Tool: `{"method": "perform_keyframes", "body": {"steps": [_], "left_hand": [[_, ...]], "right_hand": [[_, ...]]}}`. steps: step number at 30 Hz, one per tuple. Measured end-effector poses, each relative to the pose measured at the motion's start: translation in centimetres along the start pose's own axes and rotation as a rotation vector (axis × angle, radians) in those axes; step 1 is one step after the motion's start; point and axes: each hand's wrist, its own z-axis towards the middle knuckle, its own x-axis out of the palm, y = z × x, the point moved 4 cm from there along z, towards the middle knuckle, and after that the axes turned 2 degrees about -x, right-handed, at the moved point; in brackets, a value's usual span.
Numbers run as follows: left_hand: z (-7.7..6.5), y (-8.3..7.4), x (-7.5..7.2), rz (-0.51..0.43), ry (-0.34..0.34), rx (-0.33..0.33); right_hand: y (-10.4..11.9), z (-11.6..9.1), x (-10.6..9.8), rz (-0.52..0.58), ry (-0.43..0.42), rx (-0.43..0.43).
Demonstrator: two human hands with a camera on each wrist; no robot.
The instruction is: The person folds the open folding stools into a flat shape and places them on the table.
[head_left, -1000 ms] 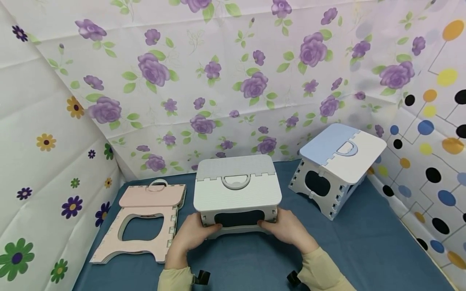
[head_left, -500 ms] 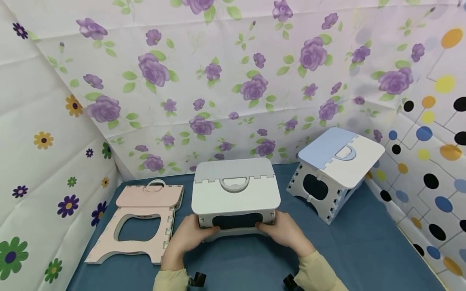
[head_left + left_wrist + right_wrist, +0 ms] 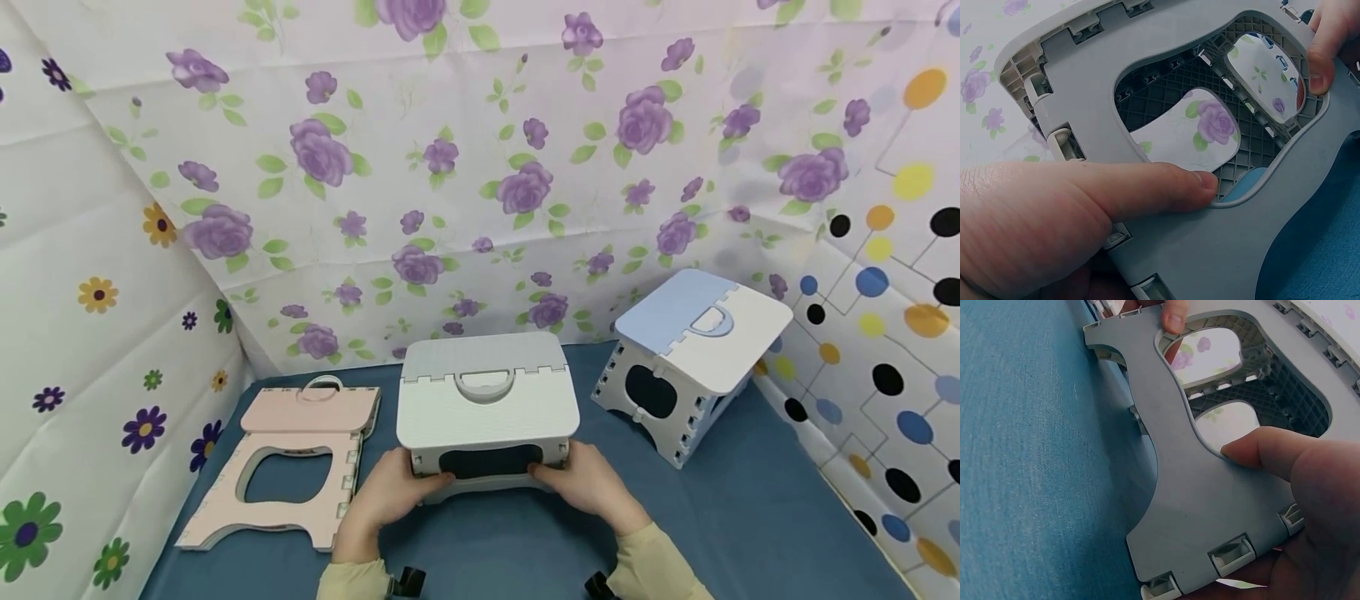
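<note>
A white and grey folding stool (image 3: pixel 487 421) stands unfolded in the middle of the table, its grey carry handle (image 3: pixel 484 387) lying on the top. My left hand (image 3: pixel 392 490) grips the left side of its front leg panel (image 3: pixel 1210 250), thumb hooked over the lower edge of the oval opening. On the opposite side my right hand (image 3: pixel 594 485) holds the same panel, with its thumb (image 3: pixel 1263 447) at the opening's edge. The other fingers of both hands reach round the panel's sides and are mostly hidden. Through the opening shows the ribbed underside of the stool.
To the left a pink folding stool (image 3: pixel 288 471) lies folded flat. An unfolded blue and white folding stool (image 3: pixel 701 333) stands at the back right. Blue cloth (image 3: pixel 502 550) covers the table. Floral sheets (image 3: pixel 450 208) hang behind, and a dotted sheet (image 3: pixel 885 358) hangs at the right.
The head view has shifted slightly, so the scene sits a little lower. Both hands keep the same grip on the white and grey stool, which stays in place.
</note>
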Motion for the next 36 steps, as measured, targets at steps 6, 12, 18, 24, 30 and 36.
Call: {"method": "perform_keyframes", "body": {"steps": [6,12,18,24,30,36], "left_hand": [[0.19,-0.02,0.03,-0.027,0.014,0.014],[-0.27,0.16,0.24,-0.036,0.023,0.015],[-0.14,0.07,0.16,-0.049,0.028,0.023],[0.04,-0.01,0.1,-0.041,0.025,0.025],[0.07,-0.22,0.15,-0.027,0.02,0.022],[0.09,-0.19,0.14,-0.028,0.019,0.017]], "right_hand": [[-0.16,0.05,-0.08,-0.006,-0.011,-0.013],[0.11,-0.47,0.09,0.005,-0.002,-0.017],[0.04,-0.25,0.11,0.015,-0.004,-0.022],[-0.28,0.11,0.26,0.009,-0.011,-0.027],[-0.31,0.15,0.15,0.013,-0.012,-0.024],[-0.43,0.23,0.22,0.013,-0.012,-0.016]]}}
